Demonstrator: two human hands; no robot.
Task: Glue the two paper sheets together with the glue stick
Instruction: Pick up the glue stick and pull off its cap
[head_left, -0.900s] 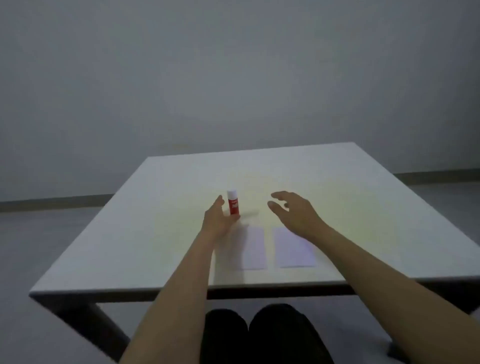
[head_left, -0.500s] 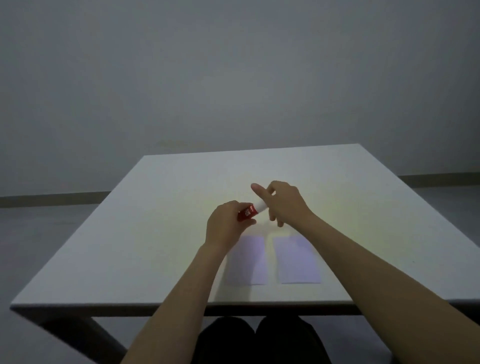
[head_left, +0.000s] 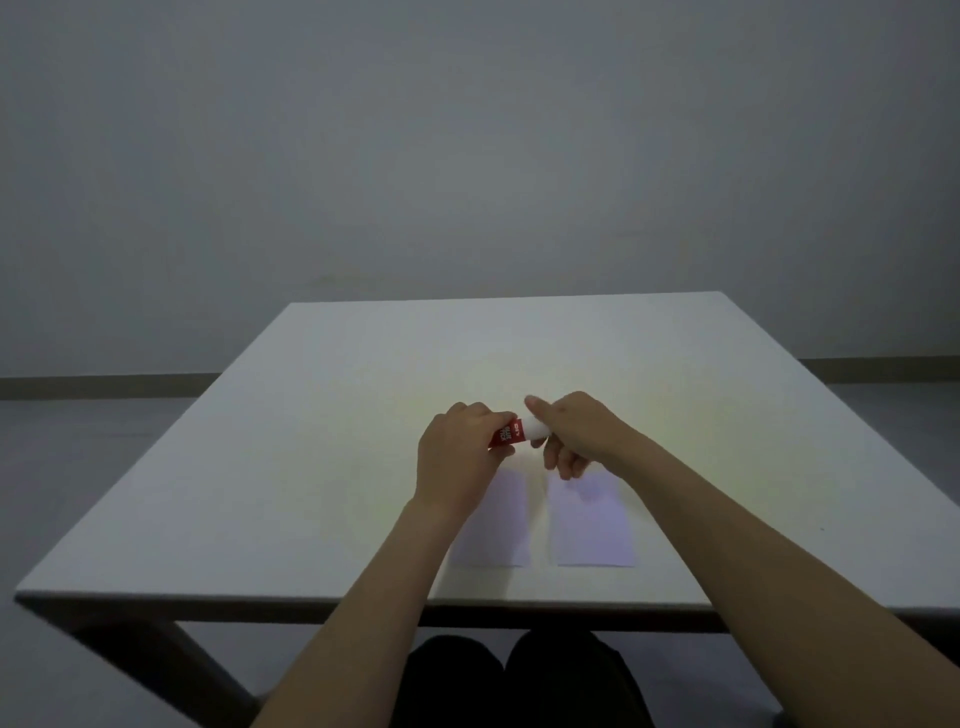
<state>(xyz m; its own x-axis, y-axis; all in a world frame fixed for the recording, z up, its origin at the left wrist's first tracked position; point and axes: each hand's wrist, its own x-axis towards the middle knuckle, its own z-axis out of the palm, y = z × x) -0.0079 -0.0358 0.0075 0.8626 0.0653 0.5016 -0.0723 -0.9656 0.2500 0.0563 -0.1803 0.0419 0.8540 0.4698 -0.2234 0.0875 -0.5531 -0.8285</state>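
Red-bodied glue stick is being gripped by the left hand while the right hand is pinching its white cap, risking a slip onto the paper sheets.

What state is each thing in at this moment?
Glue stick: held tilted above the table, cap still on.
Cap: gripped by the right hand.
Left hand: closed on the red body.
Right hand: closed on the cap.
Left sheet: flat, partly hidden by the left arm.
Right sheet: flat, apart from the left sheet.
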